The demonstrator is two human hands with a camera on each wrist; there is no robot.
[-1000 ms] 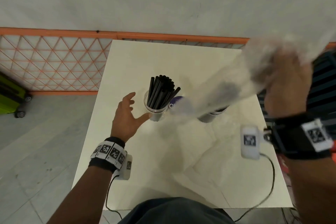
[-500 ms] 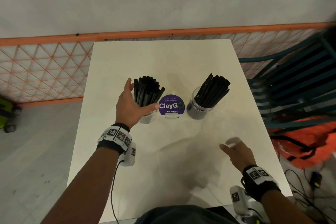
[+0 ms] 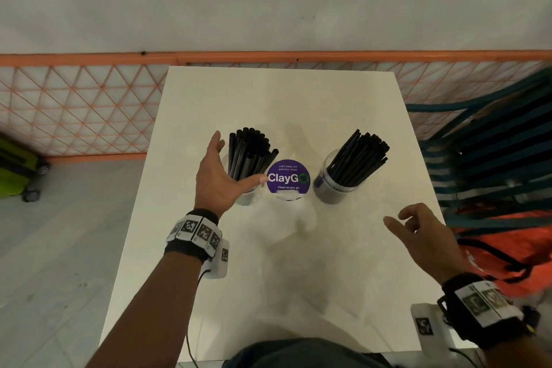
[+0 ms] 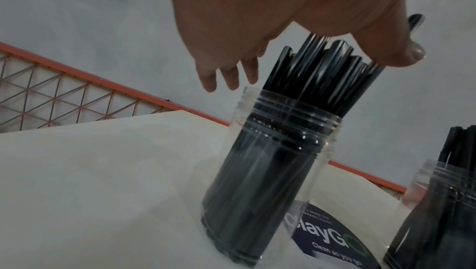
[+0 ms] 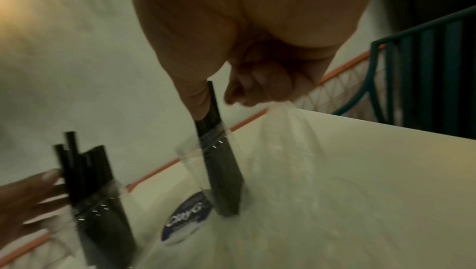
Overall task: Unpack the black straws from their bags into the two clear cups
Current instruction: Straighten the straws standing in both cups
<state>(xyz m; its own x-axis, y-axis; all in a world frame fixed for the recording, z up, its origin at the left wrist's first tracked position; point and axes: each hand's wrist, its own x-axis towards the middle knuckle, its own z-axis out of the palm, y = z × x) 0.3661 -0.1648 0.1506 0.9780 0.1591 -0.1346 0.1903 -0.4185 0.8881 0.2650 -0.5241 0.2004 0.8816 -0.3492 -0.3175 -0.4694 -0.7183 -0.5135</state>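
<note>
Neither grip is clasping anything in the head view: left hand is spreading open beside the left cup of black straws, right hand is hanging relaxed over the table. Left wrist view: thumb is touching straw tops. Right wrist view is blurring; the right cup is standing full.
</note>
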